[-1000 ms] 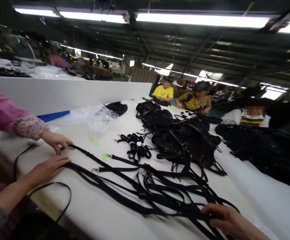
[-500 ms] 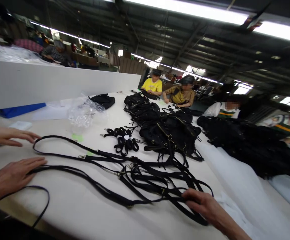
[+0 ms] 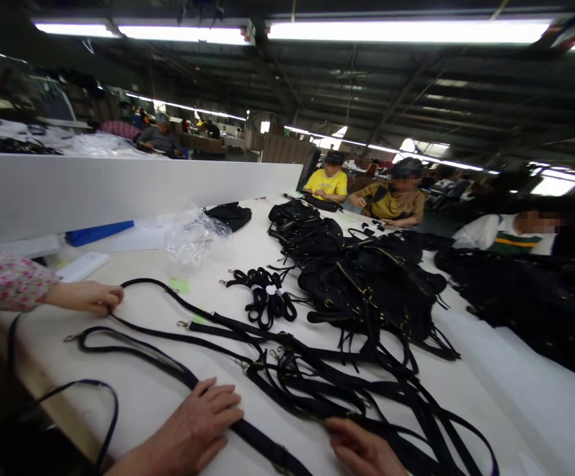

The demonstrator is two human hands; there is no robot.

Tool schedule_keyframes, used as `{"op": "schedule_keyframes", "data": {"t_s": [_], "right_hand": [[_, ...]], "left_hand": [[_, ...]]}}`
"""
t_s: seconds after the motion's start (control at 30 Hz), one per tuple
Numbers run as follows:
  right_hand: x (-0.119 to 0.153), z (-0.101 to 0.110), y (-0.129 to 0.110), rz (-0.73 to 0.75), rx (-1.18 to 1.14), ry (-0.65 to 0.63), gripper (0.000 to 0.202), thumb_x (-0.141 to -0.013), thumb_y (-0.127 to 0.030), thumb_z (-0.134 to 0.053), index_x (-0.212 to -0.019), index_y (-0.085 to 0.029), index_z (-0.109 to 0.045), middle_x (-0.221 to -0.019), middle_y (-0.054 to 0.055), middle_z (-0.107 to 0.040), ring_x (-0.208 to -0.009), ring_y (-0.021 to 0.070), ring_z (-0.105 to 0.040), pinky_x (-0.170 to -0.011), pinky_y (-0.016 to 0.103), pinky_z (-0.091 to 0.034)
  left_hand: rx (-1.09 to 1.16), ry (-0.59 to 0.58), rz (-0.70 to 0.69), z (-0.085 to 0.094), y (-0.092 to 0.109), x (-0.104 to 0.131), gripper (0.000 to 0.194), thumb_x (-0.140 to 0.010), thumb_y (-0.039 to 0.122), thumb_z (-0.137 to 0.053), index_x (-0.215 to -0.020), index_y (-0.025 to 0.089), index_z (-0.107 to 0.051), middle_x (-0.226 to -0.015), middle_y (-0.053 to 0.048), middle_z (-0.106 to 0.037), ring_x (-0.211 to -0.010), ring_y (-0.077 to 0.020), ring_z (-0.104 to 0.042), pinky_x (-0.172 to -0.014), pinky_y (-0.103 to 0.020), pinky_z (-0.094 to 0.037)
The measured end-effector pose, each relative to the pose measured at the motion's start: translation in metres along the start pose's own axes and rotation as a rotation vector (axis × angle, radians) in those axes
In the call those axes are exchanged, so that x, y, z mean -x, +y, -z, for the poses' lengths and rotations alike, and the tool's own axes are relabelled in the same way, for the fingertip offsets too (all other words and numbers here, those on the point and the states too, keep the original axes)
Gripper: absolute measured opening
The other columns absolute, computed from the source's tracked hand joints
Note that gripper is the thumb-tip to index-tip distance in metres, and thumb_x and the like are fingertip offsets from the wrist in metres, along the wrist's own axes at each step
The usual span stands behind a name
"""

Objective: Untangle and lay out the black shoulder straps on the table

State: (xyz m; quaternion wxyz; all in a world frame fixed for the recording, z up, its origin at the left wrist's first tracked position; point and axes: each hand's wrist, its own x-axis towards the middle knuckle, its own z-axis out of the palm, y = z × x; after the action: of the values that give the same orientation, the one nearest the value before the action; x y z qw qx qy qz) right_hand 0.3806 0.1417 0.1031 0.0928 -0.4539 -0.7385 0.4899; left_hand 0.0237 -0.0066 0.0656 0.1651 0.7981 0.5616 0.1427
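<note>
The black straps [image 3: 287, 370] lie in a loose tangle on the white surface [image 3: 505, 410], just beyond both hands, with their long runs stretching from the near right up and away to the far left. The left hand [image 3: 195, 426] rests flat and spread, palm down, its fingers lying on 1 strap that passes under them toward the near edge; it grips nothing. The right hand [image 3: 361, 449] lies low at the frame's bottom, fingers loosely extended and touching the thick of the tangle; whether it pinches a strap cannot be told. The right hand is nearer the knotted middle, the left nearer the straighter lengths. At the far left a co-worker's hand [image 3: 86, 296] in a pink flowered sleeve holds down the looped end of the same straps. Beyond the tangle sits a small tied bundle of straps [image 3: 266, 299], then a heap of black bags [image 3: 367, 277], and a crumpled clear plastic bag [image 3: 193, 238] well apart to the left.
</note>
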Motion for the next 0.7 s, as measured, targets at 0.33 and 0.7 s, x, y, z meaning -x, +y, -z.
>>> {"op": "schedule_keyframes", "data": {"t_s": [0.33, 0.7], "right_hand": [[-0.119, 0.063, -0.012, 0.094, 0.055, 0.162, 0.06, -0.069, -0.056, -0.065, -0.113, -0.016, -0.067, -0.119, 0.014, -0.072, -0.111, 0.03, -0.067, -0.104, 0.045, -0.051], [0.005, -0.05, -0.032, 0.15, 0.458, -0.027, 0.049, -0.079, -0.061, -0.062, -0.123, -0.038, -0.065, -0.138, 0.003, -0.064, -0.127, 0.0325, -0.059, -0.112, 0.05, -0.049]], "left_hand": [[0.06, 0.197, 0.024, -0.012, 0.001, -0.007, 0.046, -0.092, 0.01, -0.052, -0.131, 0.029, -0.04, -0.134, -0.006, -0.051, -0.123, -0.0255, -0.048, -0.106, -0.052, -0.046], [0.03, 0.268, -0.011, -0.015, -0.006, -0.003, 0.033, -0.092, 0.011, -0.054, -0.123, 0.024, -0.052, -0.13, -0.01, -0.054, -0.12, -0.0269, -0.052, -0.101, -0.049, -0.049]]}}
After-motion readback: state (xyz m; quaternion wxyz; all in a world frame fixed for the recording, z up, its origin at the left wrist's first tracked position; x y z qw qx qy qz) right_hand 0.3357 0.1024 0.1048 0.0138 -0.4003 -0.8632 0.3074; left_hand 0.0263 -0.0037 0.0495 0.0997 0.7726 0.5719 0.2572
